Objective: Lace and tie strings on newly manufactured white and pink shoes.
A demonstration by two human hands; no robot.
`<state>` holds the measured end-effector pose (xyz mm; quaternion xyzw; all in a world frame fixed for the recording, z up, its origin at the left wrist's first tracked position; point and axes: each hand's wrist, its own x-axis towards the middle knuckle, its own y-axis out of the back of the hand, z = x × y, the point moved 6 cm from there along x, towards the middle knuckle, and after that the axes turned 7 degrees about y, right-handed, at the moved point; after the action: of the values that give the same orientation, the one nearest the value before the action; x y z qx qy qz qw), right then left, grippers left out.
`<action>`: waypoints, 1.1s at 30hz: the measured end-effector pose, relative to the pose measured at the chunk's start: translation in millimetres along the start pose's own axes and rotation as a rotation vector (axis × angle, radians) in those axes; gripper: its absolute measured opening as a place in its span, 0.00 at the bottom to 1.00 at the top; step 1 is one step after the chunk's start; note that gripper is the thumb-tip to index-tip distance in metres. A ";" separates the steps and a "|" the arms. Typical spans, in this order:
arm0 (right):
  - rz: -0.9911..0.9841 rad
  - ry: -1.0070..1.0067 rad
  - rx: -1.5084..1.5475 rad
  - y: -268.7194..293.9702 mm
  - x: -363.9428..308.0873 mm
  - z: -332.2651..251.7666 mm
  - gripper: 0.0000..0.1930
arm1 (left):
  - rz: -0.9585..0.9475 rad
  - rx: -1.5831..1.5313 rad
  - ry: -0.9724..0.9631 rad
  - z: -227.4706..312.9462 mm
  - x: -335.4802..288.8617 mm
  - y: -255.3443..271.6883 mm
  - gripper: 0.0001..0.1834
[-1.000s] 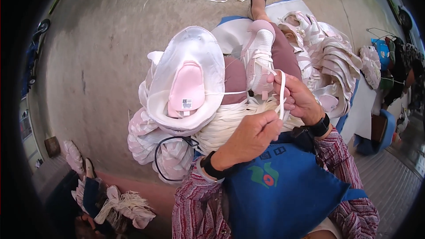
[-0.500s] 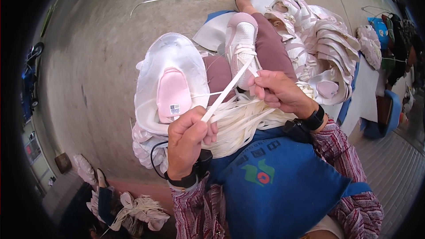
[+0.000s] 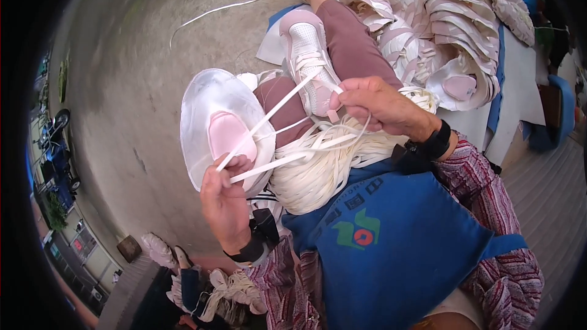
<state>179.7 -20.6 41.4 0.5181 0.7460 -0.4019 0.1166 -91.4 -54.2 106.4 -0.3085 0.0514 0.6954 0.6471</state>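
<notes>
A white and pink shoe upper (image 3: pixel 307 55) lies across my lap, toe pointing away, with a flat white shoelace (image 3: pixel 276 112) threaded through it. My left hand (image 3: pixel 226 198) is closed on one part of the lace and holds it stretched out to the left. Close to the upper's collar, my right hand (image 3: pixel 380 105) pinches the lace's other part between thumb and fingers. A thick bundle of cream laces (image 3: pixel 312 177) rests on my lap beneath both hands. Beside my left hand is a white upper with its lining showing and a pink insole-shaped pad (image 3: pixel 229 137).
Many stacked white and pink uppers (image 3: pixel 455 24) fill the right side beyond my leg. A blue apron (image 3: pixel 397 238) covers my lap. At lower left, another person's hand and more uppers with laces (image 3: pixel 235 293) show. A loose lace (image 3: pixel 220 9) lies on the concrete floor.
My left hand has moved left and down, drawing the lace out longer. My right hand has shifted slightly up and left. The whole view has also tilted.
</notes>
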 end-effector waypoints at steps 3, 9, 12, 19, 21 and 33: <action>0.068 0.089 -0.189 23.2 -7.0 -18.6 0.10 | -0.124 -0.391 -0.080 13.2 -4.1 17.4 0.15; 0.178 0.200 -0.478 69.6 -3.2 -20.3 0.12 | -0.135 -0.438 -0.217 46.5 -14.1 59.0 0.14; 0.201 0.282 -0.299 83.4 3.5 -13.1 0.13 | -0.072 -0.574 -0.319 69.9 -24.1 87.6 0.10; 0.129 0.107 -0.372 94.4 1.3 -14.7 0.13 | 0.087 -0.665 -0.595 118.2 -60.3 140.5 0.10; 0.267 0.201 -0.909 104.6 -1.1 -28.7 0.14 | 0.092 -0.639 -0.625 121.2 -65.1 150.7 0.10; 0.509 0.413 -0.533 142.5 7.6 -40.9 0.11 | 0.187 0.145 -0.344 57.2 -0.7 39.9 0.15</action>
<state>309.9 34.0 -4.8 0.7072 0.6798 -0.0412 0.1899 -149.3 -34.2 139.7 -0.1317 0.0186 0.7893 0.5994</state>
